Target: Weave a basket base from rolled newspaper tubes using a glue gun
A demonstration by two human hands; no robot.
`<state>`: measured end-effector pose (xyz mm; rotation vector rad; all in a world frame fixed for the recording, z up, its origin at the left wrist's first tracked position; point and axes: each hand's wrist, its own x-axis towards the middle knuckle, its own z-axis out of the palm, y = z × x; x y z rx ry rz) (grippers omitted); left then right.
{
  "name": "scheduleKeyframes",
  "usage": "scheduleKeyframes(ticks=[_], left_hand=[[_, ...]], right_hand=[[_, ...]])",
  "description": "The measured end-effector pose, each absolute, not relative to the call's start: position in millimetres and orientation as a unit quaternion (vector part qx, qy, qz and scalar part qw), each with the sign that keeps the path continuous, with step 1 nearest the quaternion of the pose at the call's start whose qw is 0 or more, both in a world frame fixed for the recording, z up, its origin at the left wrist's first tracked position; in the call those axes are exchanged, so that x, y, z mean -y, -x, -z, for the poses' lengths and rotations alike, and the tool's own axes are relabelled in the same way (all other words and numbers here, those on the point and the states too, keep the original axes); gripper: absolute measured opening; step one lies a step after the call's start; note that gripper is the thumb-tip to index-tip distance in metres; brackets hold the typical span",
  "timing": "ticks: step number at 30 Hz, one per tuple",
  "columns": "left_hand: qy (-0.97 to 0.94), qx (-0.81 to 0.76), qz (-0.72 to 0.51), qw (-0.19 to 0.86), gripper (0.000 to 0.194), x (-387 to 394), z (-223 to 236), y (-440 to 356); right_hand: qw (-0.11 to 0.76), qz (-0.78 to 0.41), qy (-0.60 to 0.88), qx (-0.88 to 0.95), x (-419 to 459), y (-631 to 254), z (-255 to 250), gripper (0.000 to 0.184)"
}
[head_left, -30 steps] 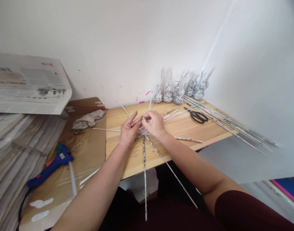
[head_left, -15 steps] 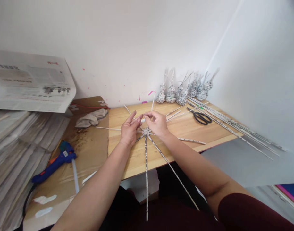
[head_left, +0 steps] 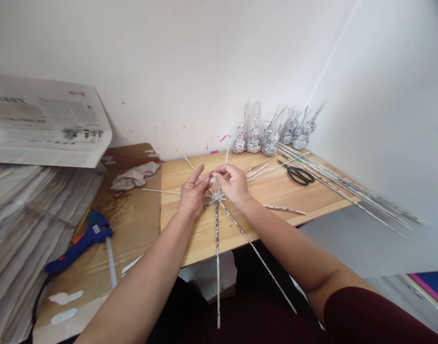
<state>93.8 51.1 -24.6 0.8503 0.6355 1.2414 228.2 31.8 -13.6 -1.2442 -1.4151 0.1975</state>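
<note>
Rolled newspaper sticks (head_left: 218, 248) radiate like spokes from a small woven paper centre (head_left: 218, 195) on the wooden board. Just beyond that centre, my left hand (head_left: 194, 191) has its thumb and a finger closed on a paper stick, with the index finger raised. My right hand (head_left: 233, 184) pinches at the same spot, its fingertips meeting those of the left. A short whitish bit of the stick shows between the two hands; the rest is covered by my fingers.
Black-handled scissors (head_left: 300, 175) and long paper sticks (head_left: 333, 179) lie at right. Several woven paper figures (head_left: 253, 139) stand against the wall. At left are a blue glue gun (head_left: 80, 243), a glove (head_left: 134, 177) and stacked newspaper (head_left: 36, 239) on cardboard (head_left: 136, 229).
The whole view has shifted very slightly. Both hands keep nearly the same pose and place over the woven centre.
</note>
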Motion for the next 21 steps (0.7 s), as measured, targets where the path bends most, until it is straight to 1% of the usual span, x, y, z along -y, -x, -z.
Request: scheduleKeyframes(ticks=[5,9,14,18,21], left_hand=[[-0.374,-0.279,-0.547,0.695,0.066,-51.7,25.5,-93.1],[-0.377,-0.274,-0.545,0.697,0.068,-51.7,25.5,-92.8],[-0.37,-0.27,-0.541,0.705,0.065,-50.8,24.0,-92.7],[-0.362,-0.264,-0.54,0.712,0.063,-50.8,24.5,-92.8],[-0.365,-0.264,-0.535,0.715,0.062,-51.4,25.1,-92.4]], right_hand=[[0.579,-0.125,0.541,0.596,-32.0,-227.3,11.7,0.008],[0.593,-0.184,0.529,0.578,-33.6,-226.1,12.7,0.009],[0.598,-0.131,0.538,0.58,-33.6,-227.4,15.2,0.014],[0.576,-0.083,0.532,0.615,-32.7,-229.4,15.1,0.009],[0.573,-0.074,0.526,0.624,-31.8,-229.3,14.0,0.007]])
